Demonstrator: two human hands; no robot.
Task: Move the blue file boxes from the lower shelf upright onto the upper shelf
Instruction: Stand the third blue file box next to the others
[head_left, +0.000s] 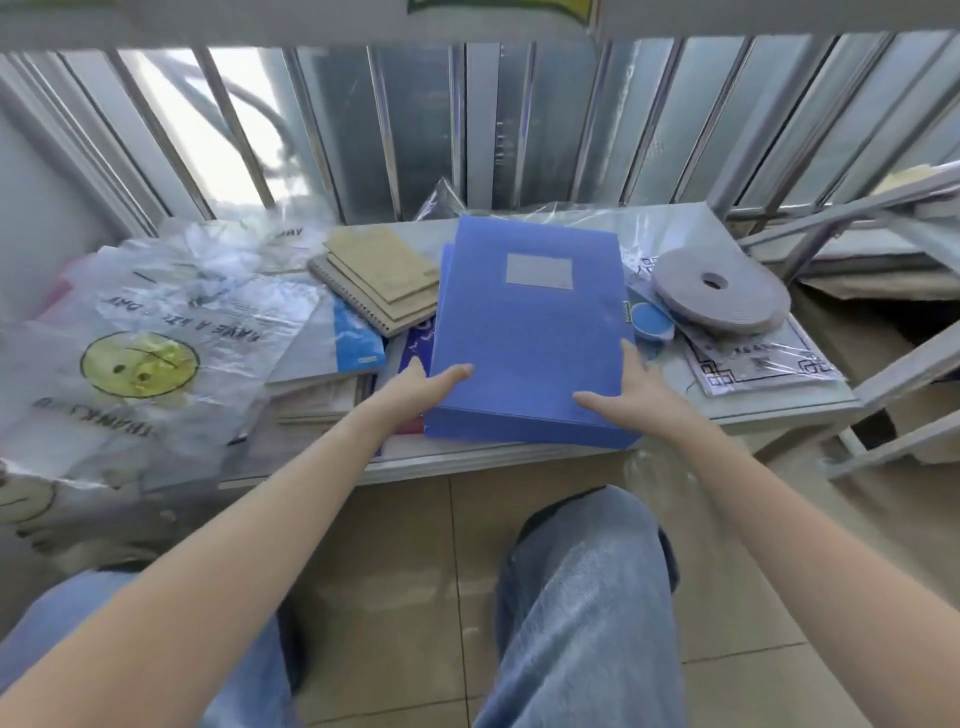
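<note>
The low grey metal shelf (769, 410) carries everything here, and across its left part sprawls a crumpled clear plastic bag (156, 338) printed with a yellow smiley face; its upside-down lettering seems to read "HAVE A NICE DAY" and "THANK YOU", though blur makes this uncertain. At the middle lies the flat blue plastic file box (530, 332) with a blank grey label panel on its lid; it rests on its broad face, its long axis running straight away from the person, near end at the shelf's front lip. A second blue edge shows under its left side, probably another box beneath. The left hand (415, 387) presses the near left side with thumb over the lid, and the right hand (631, 387) matches it on the near right side, so both grips are closed on the box, equally near. I judge the lift must tip the far end up to stand it upright. The upper shelf is out of sight. To the right lies a grey roll of tape (719, 296); to the left, a stack of brown spiral notebooks (379, 280), their writing illegible.
</note>
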